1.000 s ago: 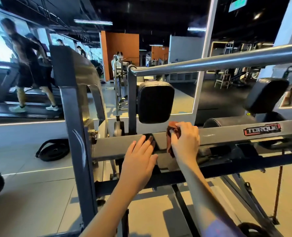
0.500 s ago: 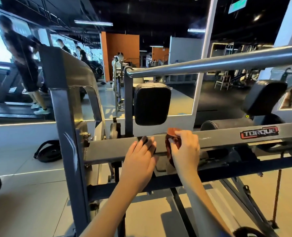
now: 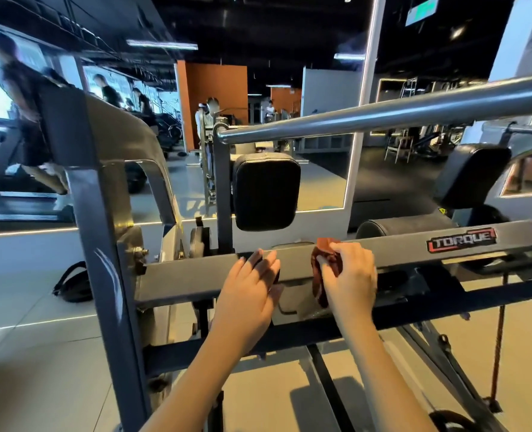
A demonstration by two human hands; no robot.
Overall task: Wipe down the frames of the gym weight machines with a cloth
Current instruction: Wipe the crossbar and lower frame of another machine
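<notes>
Mid-frame, the right hand grasps a red cloth on the "TORQUE"-labelled frame beam, the left hand lying flat and released beside it, below a black pad.

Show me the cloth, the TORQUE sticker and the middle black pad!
cloth [image 3: 319, 286]: head view, on its lower hanging fold.
TORQUE sticker [image 3: 462, 240]: head view, on the middle of the lettering.
middle black pad [image 3: 266, 194]: head view, on the centre of its front face.

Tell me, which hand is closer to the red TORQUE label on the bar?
Right. The right hand, gripping the cloth, sits on the bar between the left hand and the TORQUE label; the left hand rests flat on the bar, farther away.
</notes>
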